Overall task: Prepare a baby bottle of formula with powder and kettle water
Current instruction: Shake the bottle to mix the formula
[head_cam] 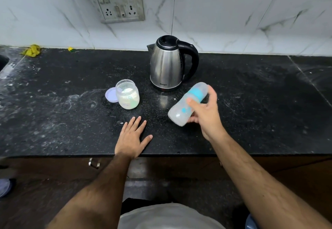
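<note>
Left hand (132,139) flat, fingers spread — right hand (204,113) raised, fingers curled.

Head view, single wide-angle camera: worn at head height, facing forward and steeply down over the near edge of the black tabletop (233,135). Close range; both forearms enter from below, tiled wall (224,18) closing the top. No second view.

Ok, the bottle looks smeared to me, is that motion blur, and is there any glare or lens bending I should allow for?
Head view: the baby bottle in the right hand is motion-blurred, while the kettle and powder jar stay sharp; soft glare streaks the kettle's steel; wide-angle distortion bows the counter edge.
</note>
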Demonstrator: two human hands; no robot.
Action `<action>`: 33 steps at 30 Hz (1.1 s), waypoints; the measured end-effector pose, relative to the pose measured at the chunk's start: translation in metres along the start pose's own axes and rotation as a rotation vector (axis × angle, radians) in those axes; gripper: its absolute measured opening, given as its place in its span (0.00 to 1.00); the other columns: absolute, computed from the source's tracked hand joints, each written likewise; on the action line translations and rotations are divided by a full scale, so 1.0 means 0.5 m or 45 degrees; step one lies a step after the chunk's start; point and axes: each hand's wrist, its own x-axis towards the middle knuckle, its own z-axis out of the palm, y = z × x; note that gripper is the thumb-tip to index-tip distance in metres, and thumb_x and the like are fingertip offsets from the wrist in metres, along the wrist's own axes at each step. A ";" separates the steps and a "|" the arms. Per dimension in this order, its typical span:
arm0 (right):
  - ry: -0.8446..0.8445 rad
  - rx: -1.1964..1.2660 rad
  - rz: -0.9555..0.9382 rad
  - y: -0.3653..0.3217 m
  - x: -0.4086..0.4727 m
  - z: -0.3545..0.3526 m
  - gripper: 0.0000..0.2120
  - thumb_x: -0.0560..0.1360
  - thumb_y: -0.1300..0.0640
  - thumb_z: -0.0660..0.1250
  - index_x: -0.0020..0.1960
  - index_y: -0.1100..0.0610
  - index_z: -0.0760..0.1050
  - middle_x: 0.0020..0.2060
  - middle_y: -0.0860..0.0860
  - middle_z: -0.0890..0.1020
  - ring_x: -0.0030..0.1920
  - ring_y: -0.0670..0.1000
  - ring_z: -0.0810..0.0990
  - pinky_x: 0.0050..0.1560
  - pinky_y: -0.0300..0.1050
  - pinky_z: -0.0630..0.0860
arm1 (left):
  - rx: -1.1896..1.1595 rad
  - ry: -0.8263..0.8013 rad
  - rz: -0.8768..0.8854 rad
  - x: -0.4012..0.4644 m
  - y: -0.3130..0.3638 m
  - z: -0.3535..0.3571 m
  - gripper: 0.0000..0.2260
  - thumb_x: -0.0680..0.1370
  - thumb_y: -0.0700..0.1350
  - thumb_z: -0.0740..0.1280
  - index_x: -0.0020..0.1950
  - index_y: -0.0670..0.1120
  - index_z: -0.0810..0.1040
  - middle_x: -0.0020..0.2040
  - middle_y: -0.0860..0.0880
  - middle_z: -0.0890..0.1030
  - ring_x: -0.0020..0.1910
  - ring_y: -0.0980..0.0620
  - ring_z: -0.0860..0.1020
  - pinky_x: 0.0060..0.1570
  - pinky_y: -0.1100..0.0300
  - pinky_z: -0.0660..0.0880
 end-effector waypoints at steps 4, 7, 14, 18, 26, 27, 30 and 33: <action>0.062 0.046 -0.064 -0.005 0.000 -0.003 0.35 0.77 0.60 0.70 0.76 0.48 0.55 0.45 0.49 0.86 0.44 0.52 0.87 0.32 0.46 0.81 | 0.012 -0.001 0.000 0.001 -0.001 0.002 0.36 0.77 0.71 0.44 0.80 0.54 0.58 0.81 0.52 0.53 0.81 0.53 0.46 0.79 0.52 0.44; 0.147 0.081 -0.018 -0.006 0.005 -0.003 0.36 0.77 0.59 0.70 0.76 0.48 0.54 0.46 0.50 0.85 0.45 0.54 0.87 0.33 0.48 0.81 | 0.008 0.001 -0.004 0.000 -0.002 0.003 0.36 0.77 0.71 0.44 0.80 0.54 0.58 0.81 0.52 0.53 0.81 0.53 0.47 0.79 0.52 0.44; 0.156 0.108 -0.023 -0.001 0.001 0.002 0.35 0.77 0.60 0.71 0.76 0.49 0.55 0.46 0.50 0.85 0.46 0.55 0.87 0.32 0.48 0.81 | 0.000 0.009 0.001 0.001 0.001 0.000 0.36 0.77 0.71 0.45 0.80 0.53 0.59 0.81 0.52 0.54 0.81 0.53 0.47 0.79 0.52 0.43; -0.105 -0.058 0.012 0.003 -0.006 0.001 0.35 0.76 0.60 0.71 0.75 0.46 0.55 0.47 0.54 0.85 0.44 0.54 0.87 0.32 0.48 0.81 | -0.006 -0.001 -0.003 -0.001 0.003 -0.004 0.36 0.77 0.71 0.45 0.80 0.53 0.59 0.81 0.52 0.54 0.81 0.53 0.47 0.79 0.51 0.45; -0.070 -0.050 0.020 0.004 0.001 0.007 0.35 0.76 0.60 0.71 0.75 0.47 0.55 0.48 0.55 0.85 0.43 0.53 0.87 0.31 0.47 0.81 | -0.009 -0.014 -0.004 -0.002 0.005 -0.008 0.34 0.78 0.69 0.48 0.80 0.53 0.58 0.82 0.52 0.53 0.81 0.52 0.46 0.79 0.51 0.44; -0.149 -0.074 0.012 0.006 -0.006 0.009 0.35 0.75 0.60 0.72 0.75 0.46 0.56 0.48 0.55 0.85 0.43 0.53 0.87 0.31 0.47 0.81 | -0.010 -0.015 -0.005 -0.002 0.005 -0.008 0.34 0.78 0.69 0.47 0.80 0.53 0.58 0.82 0.52 0.53 0.81 0.53 0.46 0.79 0.51 0.44; 0.005 0.043 -0.026 -0.003 0.003 0.007 0.35 0.77 0.60 0.71 0.76 0.48 0.55 0.50 0.53 0.84 0.45 0.54 0.87 0.33 0.47 0.82 | -0.010 -0.013 -0.002 -0.002 0.006 -0.009 0.35 0.77 0.70 0.46 0.80 0.53 0.58 0.82 0.52 0.53 0.81 0.53 0.46 0.79 0.51 0.44; 0.095 0.083 -0.008 -0.012 0.014 -0.001 0.36 0.76 0.58 0.71 0.76 0.47 0.55 0.51 0.54 0.83 0.47 0.55 0.87 0.35 0.48 0.82 | -0.015 -0.006 0.000 -0.002 0.005 -0.008 0.35 0.77 0.70 0.46 0.80 0.53 0.58 0.81 0.52 0.53 0.81 0.53 0.46 0.79 0.51 0.44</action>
